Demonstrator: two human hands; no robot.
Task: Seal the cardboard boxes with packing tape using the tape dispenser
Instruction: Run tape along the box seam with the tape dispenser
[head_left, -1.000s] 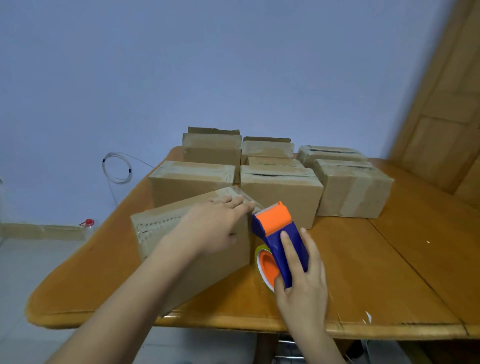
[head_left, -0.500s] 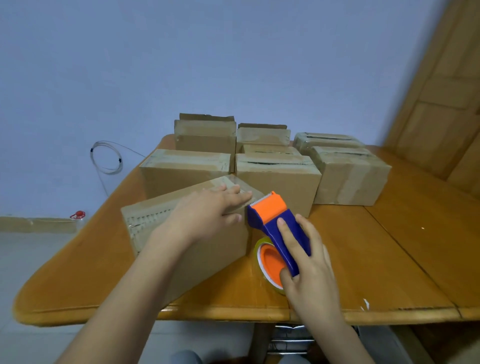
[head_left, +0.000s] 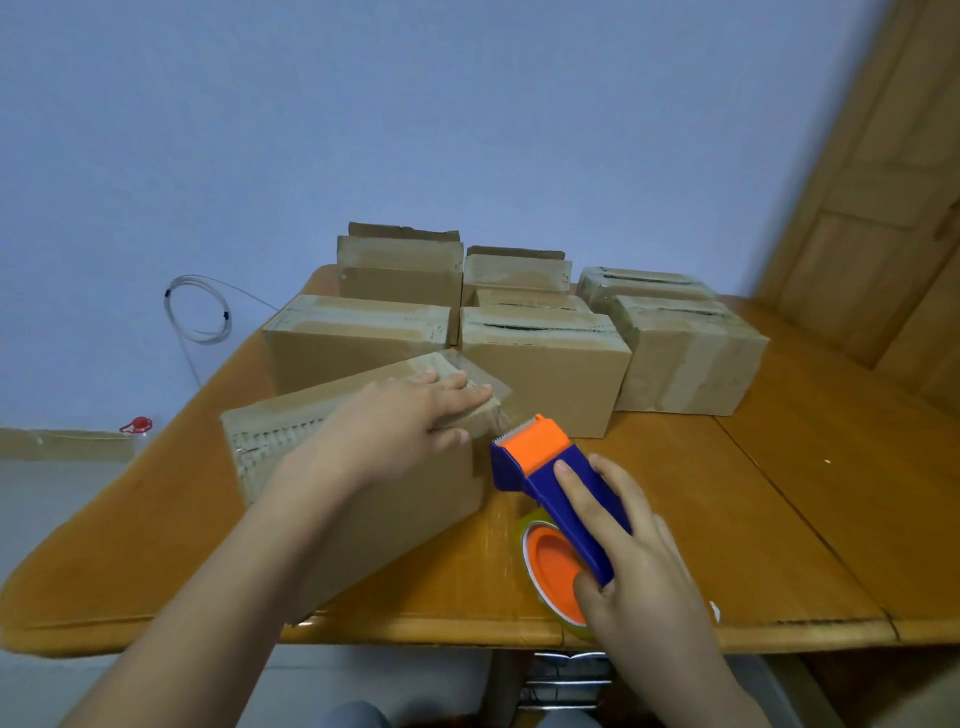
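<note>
head view: the blue-and-orange plastic tape dispenser (head_left: 540, 457) has drawn back from the end of the nearest brown cardboard box (head_left: 363, 499). a second ago its orange head sat against the box corner. now its toothed blade stands just beside that corner, with what looks like a thin clear film of tape (head_left: 500, 415) bridging the gap. the strip seems laid along the top, so the cut is likely the step in hand.

the left hand (head_left: 395, 426) lies flat on the box's top end, fingers straight, pressing down. the right hand (head_left: 639, 561) is wrapped round the dispenser's blue handle, index finger stretched along it.

the box sits askew near the front edge of the orange-brown wooden table (head_left: 779, 519). behind it stand more cardboard boxes (head_left: 545, 374), close enough to crowd the dispenser's swing; some show dark open seams. a coiled pale cable (head_left: 197, 312) hangs on the blue wall.
</note>
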